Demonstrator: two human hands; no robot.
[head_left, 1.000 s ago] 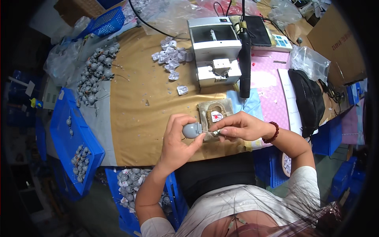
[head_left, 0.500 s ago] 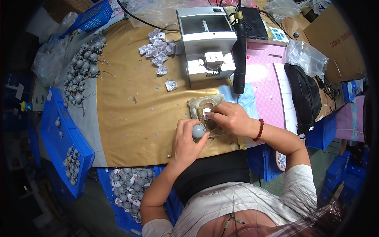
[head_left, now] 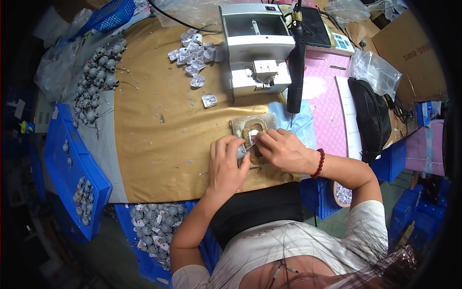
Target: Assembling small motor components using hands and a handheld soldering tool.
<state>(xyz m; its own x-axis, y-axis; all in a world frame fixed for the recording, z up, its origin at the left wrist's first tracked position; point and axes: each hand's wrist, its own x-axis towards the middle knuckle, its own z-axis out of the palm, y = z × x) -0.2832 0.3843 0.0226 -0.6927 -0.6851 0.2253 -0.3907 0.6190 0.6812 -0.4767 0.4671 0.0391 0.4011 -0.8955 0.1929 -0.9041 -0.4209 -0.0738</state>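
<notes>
My left hand [head_left: 226, 161] grips a grey ball [head_left: 241, 152] that it now mostly covers, at the near left of a square metal fixture [head_left: 239, 126] with an oval hollow. Closed over that hollow, my right hand [head_left: 283, 150] has its thumb and fingertips at a small white plastic part [head_left: 252, 137] lying in it. A thin wire seems to run between the ball and the white part. Whether the right fingers pinch the wire or the part's edge is hidden.
A silver machine [head_left: 260, 53] stands beyond the fixture, beside a hanging black electric screwdriver [head_left: 295, 72]. White plastic parts [head_left: 195, 58] lie in a heap left of it. Grey balls with wires [head_left: 98, 77] cover the far left; more fill a blue crate [head_left: 159, 226] below the table edge.
My left hand has turned over the grey ball, hiding more of it. The right hand has shifted slightly right and down at the white part. The whole view has moved a little.
</notes>
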